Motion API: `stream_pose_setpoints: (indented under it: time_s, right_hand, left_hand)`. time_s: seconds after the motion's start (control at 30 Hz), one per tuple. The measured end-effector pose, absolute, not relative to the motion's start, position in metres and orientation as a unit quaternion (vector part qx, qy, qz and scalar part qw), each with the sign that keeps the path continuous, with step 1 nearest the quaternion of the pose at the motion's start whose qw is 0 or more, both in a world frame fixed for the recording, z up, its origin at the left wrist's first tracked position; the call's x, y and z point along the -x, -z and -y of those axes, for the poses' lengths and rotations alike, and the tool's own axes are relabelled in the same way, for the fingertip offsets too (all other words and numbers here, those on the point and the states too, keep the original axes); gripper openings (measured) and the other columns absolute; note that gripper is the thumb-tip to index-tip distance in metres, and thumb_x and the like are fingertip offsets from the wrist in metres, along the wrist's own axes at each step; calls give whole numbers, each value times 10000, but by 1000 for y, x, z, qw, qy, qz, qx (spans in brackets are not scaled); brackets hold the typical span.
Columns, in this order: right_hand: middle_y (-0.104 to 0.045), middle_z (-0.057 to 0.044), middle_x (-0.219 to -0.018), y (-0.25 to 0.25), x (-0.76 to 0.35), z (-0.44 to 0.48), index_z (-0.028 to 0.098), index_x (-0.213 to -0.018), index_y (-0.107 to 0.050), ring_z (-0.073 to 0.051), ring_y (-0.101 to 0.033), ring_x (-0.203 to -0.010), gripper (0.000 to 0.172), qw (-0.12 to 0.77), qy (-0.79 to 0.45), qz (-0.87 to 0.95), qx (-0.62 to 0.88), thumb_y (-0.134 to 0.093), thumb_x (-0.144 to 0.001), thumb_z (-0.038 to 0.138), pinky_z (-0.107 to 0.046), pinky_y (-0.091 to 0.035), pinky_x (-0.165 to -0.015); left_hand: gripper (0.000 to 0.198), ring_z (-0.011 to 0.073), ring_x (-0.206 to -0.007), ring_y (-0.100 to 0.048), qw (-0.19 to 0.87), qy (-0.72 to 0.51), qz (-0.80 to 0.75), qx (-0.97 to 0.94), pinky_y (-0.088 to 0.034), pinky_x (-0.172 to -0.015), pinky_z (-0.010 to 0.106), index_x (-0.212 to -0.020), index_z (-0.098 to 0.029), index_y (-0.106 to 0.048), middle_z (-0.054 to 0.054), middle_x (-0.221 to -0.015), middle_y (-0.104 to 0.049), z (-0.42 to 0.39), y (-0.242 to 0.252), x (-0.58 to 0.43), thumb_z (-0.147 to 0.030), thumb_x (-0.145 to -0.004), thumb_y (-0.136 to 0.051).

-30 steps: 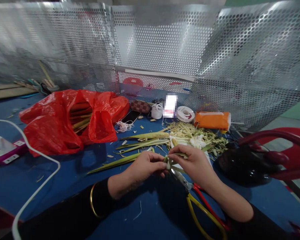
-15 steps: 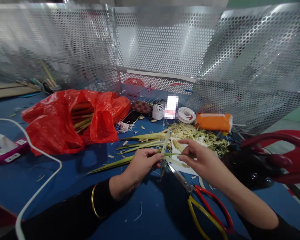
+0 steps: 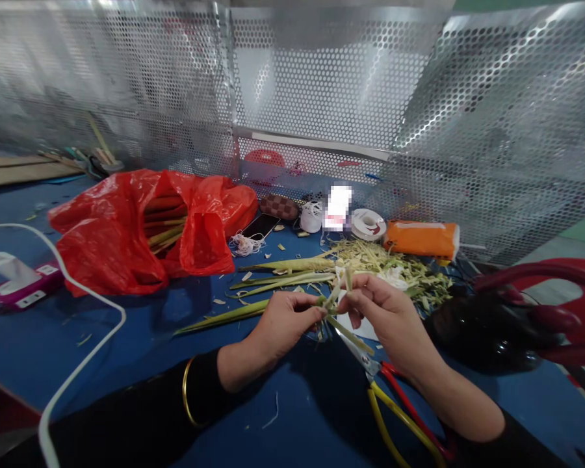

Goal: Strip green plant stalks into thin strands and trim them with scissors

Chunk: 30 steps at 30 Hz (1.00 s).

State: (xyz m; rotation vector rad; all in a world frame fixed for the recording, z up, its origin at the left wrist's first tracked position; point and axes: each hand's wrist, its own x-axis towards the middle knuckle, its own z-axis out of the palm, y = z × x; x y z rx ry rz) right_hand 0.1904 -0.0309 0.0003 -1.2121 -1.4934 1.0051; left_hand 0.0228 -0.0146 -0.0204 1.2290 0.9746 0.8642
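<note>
My left hand [image 3: 285,322] and my right hand [image 3: 387,318] meet over the blue table [image 3: 141,338], both pinched on thin green leaf strips [image 3: 335,300] that cross between the fingertips. One strip trails down to the right below my right hand. Red-and-yellow-handled scissors [image 3: 394,403] lie on the table under my right wrist. Long green leaves [image 3: 277,273] lie just beyond my hands, with a heap of leaf trimmings [image 3: 394,263] behind them.
A red plastic bag [image 3: 121,227] holding more leaves lies at the left. A white cable [image 3: 85,364] and a pink device [image 3: 22,289] are at the far left. An orange packet [image 3: 422,237], thread spools [image 3: 368,224], a phone [image 3: 260,225] and a black bag [image 3: 482,331] sit nearby. Perforated metal screens stand behind.
My right hand drew back toward my left hand, and the strips now cross and fold between the fingertips where a single strip was stretched straight half a second ago.
</note>
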Motion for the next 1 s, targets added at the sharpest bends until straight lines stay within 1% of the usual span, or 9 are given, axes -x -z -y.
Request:
stream_pose_setpoints:
  time_s: [0.1,0.17,0.27,0.33,0.5,0.67,0.8,0.9,1.0]
  right_hand:
    - [-590,4,-590,-2,-190,32,193,-673,-551,-107,-485,-492,216,455,-382,617,516,-539,-830,342,-246,-402,-506]
    - [-531,12,-580,-3,-191,33,197,-620,-546,-121,-473,-537,246,430,-336,648,531,-541,-818,342,-251,-380,-517]
    - [-475,21,-576,-1,-194,33,199,-550,-507,-133,-458,-573,266,373,-295,691,544,-556,-786,312,-252,-348,-520]
    - [-475,23,-580,1,-195,32,200,-534,-485,-136,-460,-575,270,339,-285,709,549,-550,-781,289,-255,-343,-525]
    - [-499,16,-605,6,-196,30,203,-541,-479,-144,-477,-596,261,307,-252,729,558,-534,-789,266,-264,-359,-556]
    - [-523,21,-564,10,-191,33,206,-558,-509,-139,-495,-558,272,294,-216,734,573,-531,-818,282,-245,-345,-512]
    - [-597,3,-610,16,-186,38,211,-632,-572,-146,-534,-561,222,280,-110,751,588,-545,-837,292,-247,-343,-519]
    - [-632,-13,-635,19,-183,40,215,-692,-582,-173,-566,-582,178,265,-27,759,595,-544,-846,294,-260,-348,-541]
    - [-645,-20,-638,21,-182,40,214,-706,-569,-190,-578,-580,168,261,-23,748,610,-533,-851,290,-266,-352,-534]
  left_hand:
    - [119,70,-508,-466,630,-389,-436,-512,-362,-527,208,-713,-128,-659,-21,-581,-565,14,24,-25,-241,-679,-673]
    - [167,71,-493,-478,633,-406,-450,-481,-369,-510,204,-760,-136,-623,-29,-571,-564,14,26,-26,-237,-654,-702]
    - [194,75,-489,-499,623,-419,-464,-470,-378,-498,200,-749,-147,-575,-35,-554,-557,14,27,-26,-215,-635,-716]
    - [186,76,-495,-506,614,-417,-465,-483,-387,-503,204,-738,-146,-567,-33,-569,-559,14,26,-26,-216,-639,-708]
    - [202,83,-513,-494,590,-410,-472,-512,-376,-509,212,-748,-146,-568,-42,-580,-541,14,29,-26,-243,-635,-705]
    - [171,94,-534,-501,570,-403,-472,-539,-388,-518,219,-731,-147,-582,-32,-603,-564,15,33,-28,-229,-623,-687]
    - [143,94,-539,-497,536,-409,-484,-558,-385,-518,215,-732,-153,-583,-31,-613,-564,15,36,-29,-195,-624,-665]
    - [113,99,-550,-494,503,-409,-491,-582,-382,-522,215,-731,-156,-594,-30,-610,-557,16,39,-29,-195,-640,-648]
    - [81,111,-589,-515,477,-405,-480,-615,-399,-555,225,-743,-159,-617,-17,-639,-578,19,42,-29,-188,-667,-614]
